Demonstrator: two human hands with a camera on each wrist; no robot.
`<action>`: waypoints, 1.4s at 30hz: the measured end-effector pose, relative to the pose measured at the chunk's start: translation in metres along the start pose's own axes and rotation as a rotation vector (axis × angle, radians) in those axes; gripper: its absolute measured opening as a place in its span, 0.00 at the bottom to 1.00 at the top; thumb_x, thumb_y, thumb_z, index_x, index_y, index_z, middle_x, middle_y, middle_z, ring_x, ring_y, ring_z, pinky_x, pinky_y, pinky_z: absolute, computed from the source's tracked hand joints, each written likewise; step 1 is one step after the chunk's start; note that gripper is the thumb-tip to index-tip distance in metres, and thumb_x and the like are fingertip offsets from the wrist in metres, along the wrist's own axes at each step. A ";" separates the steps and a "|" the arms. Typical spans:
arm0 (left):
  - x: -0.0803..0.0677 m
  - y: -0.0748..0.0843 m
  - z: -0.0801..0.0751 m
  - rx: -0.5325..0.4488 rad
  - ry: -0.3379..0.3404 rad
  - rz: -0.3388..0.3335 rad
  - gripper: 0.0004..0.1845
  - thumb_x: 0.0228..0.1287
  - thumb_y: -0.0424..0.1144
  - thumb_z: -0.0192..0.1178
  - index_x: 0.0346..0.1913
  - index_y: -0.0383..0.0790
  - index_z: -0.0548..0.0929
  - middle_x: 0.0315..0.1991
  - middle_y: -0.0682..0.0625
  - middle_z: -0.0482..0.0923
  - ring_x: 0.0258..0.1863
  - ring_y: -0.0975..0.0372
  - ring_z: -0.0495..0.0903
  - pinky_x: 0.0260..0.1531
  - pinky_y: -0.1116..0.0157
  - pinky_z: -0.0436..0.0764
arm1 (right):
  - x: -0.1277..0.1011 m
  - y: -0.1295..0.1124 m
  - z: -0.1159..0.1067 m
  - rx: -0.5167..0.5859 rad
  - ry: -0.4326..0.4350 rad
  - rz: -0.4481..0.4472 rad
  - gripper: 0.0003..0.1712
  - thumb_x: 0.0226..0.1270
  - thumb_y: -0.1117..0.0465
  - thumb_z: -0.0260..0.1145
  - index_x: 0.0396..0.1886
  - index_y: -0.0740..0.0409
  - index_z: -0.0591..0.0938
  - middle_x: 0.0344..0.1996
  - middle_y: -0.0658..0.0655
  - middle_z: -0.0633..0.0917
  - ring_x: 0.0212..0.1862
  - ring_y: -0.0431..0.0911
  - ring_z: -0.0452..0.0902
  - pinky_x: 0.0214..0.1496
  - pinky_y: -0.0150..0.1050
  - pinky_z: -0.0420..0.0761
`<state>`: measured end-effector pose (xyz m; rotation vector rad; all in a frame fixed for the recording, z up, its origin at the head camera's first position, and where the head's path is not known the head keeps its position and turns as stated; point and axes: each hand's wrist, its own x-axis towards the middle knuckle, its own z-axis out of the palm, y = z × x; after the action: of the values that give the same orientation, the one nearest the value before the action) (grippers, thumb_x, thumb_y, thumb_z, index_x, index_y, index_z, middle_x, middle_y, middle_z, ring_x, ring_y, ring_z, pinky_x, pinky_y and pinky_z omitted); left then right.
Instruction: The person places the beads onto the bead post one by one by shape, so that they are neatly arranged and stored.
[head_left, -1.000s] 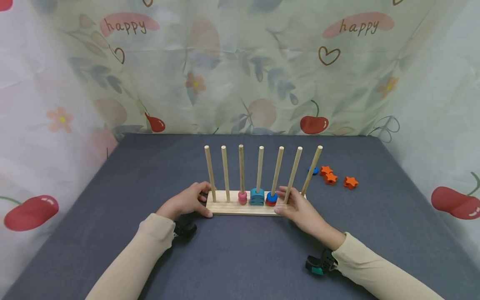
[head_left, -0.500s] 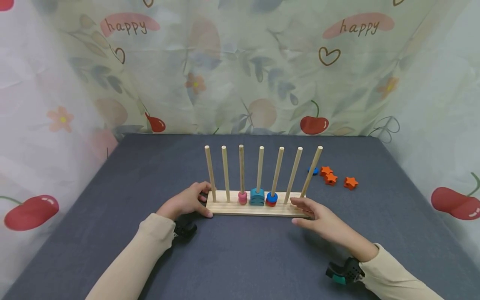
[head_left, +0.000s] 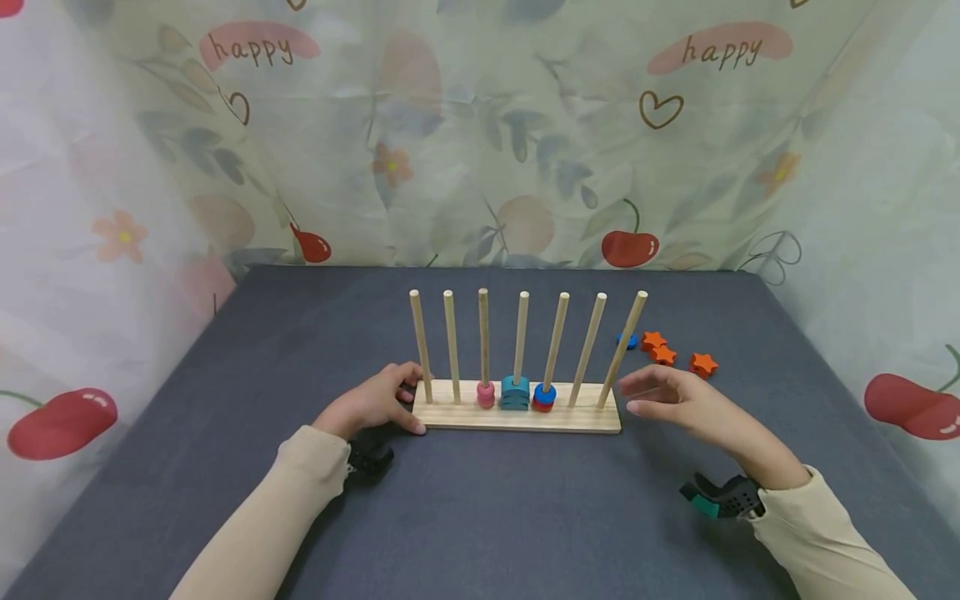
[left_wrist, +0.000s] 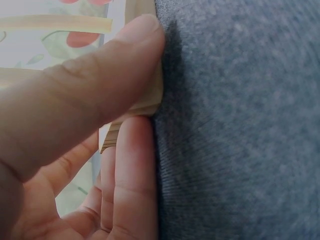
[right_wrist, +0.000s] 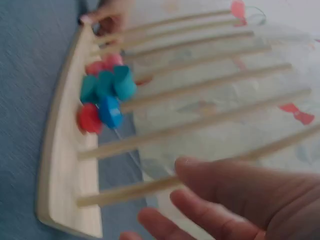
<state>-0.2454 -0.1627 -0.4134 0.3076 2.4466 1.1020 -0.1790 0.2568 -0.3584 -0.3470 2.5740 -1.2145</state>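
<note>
Fingers of the right hand (head_left: 678,398) have left the wooden peg board (head_left: 517,417), loose and empty, drifting toward the orange wooden stars (head_left: 663,354); the left hand (head_left: 371,407) still grips the board's end.

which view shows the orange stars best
The head view: three orange stars lie on the grey table right of the peg board, beyond the open right hand. Neither wrist view shows them; they show only fingers and parts of the board.

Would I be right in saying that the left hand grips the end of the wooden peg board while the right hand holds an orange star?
Not quite: the head view shows the right hand open and holding nothing; the orange stars lie on the table beyond it. The left hand does grip the wooden peg board.
</note>
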 end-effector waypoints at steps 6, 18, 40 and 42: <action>-0.001 0.000 0.000 0.000 0.002 -0.001 0.38 0.42 0.32 0.78 0.58 0.37 0.70 0.55 0.39 0.63 0.53 0.50 0.73 0.49 0.57 0.76 | 0.013 0.004 -0.010 -0.020 0.181 0.034 0.26 0.71 0.51 0.60 0.60 0.65 0.73 0.57 0.65 0.78 0.55 0.56 0.76 0.55 0.51 0.76; 0.000 0.001 0.000 0.000 -0.006 0.002 0.39 0.42 0.32 0.78 0.59 0.36 0.70 0.57 0.38 0.63 0.53 0.49 0.73 0.49 0.57 0.76 | 0.066 0.023 -0.029 -0.049 0.385 0.117 0.27 0.72 0.51 0.59 0.63 0.64 0.71 0.59 0.67 0.76 0.59 0.60 0.73 0.57 0.56 0.74; 0.001 0.002 0.000 0.015 0.002 -0.016 0.39 0.41 0.31 0.79 0.59 0.36 0.70 0.57 0.39 0.64 0.53 0.50 0.73 0.50 0.56 0.76 | 0.113 0.078 -0.039 -0.191 0.160 0.154 0.33 0.64 0.53 0.67 0.62 0.69 0.72 0.59 0.71 0.74 0.57 0.61 0.70 0.63 0.59 0.69; 0.001 0.002 0.000 0.012 0.001 -0.015 0.39 0.41 0.31 0.78 0.59 0.36 0.70 0.57 0.38 0.64 0.53 0.50 0.73 0.50 0.56 0.76 | 0.114 0.078 -0.038 -0.200 0.163 0.152 0.33 0.64 0.54 0.68 0.61 0.70 0.72 0.59 0.72 0.74 0.57 0.61 0.70 0.62 0.59 0.68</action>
<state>-0.2463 -0.1612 -0.4125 0.2920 2.4536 1.0818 -0.3060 0.2950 -0.4127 -0.0915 2.8110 -0.9722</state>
